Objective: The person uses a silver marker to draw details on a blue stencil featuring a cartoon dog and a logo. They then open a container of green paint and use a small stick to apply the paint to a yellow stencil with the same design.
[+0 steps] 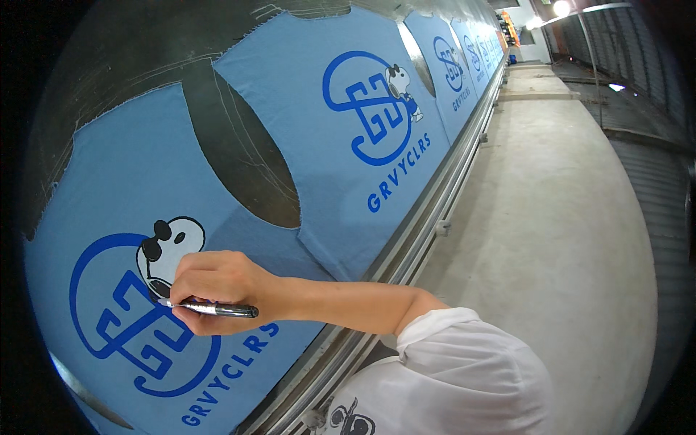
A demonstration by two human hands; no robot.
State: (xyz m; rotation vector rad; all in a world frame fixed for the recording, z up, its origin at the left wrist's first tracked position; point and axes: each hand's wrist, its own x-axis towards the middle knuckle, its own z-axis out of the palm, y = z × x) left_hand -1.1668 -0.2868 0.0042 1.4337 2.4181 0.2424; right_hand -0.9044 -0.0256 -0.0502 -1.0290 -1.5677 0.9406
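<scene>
My right hand (221, 290) grips a black marker (232, 310), its tip at the lower edge of a black-and-white cartoon dog's head (174, 235). The dog is printed beside a dark blue emblem (101, 333) on a light blue cut fabric panel (80, 181), which lies on a dark metal table. My fingers rest over the print and hide part of the dog. My left hand is out of view.
More light blue panels (290, 87) with similar prints recede along the long table (130, 65). A metal rail (453, 210) with clamps runs along its edge. Beside it are a pale concrete floor (551, 239), corrugated metal at the far right and a lamp (560, 8).
</scene>
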